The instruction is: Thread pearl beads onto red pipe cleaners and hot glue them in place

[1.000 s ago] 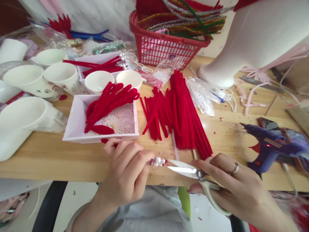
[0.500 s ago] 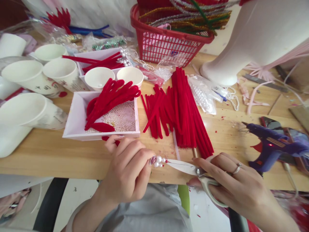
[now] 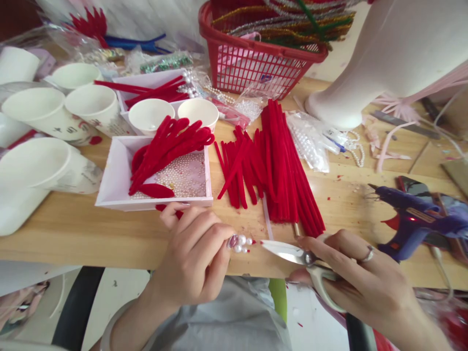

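Loose red pipe cleaners (image 3: pixel 278 165) lie on the table (image 3: pixel 73 234) behind the hands, a blue glue gun (image 3: pixel 417 219) at right. The white tray (image 3: pixel 113 180) holds pearls and red loops; the red basket (image 3: pixel 256 63) holds tinsel stems. The left hand (image 3: pixel 193 258) pinches a pearl cluster (image 3: pixel 240 243); the right hand (image 3: pixel 358 282) grips the scissors (image 3: pixel 292 252), whose blades, parted a second ago, now meet just beside the cluster.
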A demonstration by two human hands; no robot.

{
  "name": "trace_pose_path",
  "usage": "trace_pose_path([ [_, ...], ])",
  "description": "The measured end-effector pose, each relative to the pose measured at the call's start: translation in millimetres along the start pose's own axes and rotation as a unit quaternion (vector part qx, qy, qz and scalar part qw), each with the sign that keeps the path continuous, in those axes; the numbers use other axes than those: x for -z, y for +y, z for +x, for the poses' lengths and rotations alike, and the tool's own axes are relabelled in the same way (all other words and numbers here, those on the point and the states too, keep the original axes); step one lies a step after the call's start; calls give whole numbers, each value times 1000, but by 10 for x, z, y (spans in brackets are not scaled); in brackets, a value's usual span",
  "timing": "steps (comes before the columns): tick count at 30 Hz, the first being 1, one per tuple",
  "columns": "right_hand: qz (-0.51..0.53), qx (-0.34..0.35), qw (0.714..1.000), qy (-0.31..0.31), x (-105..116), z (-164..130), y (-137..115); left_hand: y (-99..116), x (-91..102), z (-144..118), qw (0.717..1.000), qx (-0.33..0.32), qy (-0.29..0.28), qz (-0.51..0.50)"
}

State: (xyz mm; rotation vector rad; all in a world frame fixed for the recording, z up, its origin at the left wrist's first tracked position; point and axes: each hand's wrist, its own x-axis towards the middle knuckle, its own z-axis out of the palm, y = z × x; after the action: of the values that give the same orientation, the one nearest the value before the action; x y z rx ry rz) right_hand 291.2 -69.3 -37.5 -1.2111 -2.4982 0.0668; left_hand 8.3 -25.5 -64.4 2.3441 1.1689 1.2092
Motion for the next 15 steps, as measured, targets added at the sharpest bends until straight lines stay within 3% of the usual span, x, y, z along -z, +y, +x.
trace_pose_path([
  [7,-62,21,998,-13,-6,-5,-6,3,-4,-8,1000,2,9,0],
  [15,-65,21,998,-18,-7,-44,-2,3,-12,0,1000,6,5,0],
])
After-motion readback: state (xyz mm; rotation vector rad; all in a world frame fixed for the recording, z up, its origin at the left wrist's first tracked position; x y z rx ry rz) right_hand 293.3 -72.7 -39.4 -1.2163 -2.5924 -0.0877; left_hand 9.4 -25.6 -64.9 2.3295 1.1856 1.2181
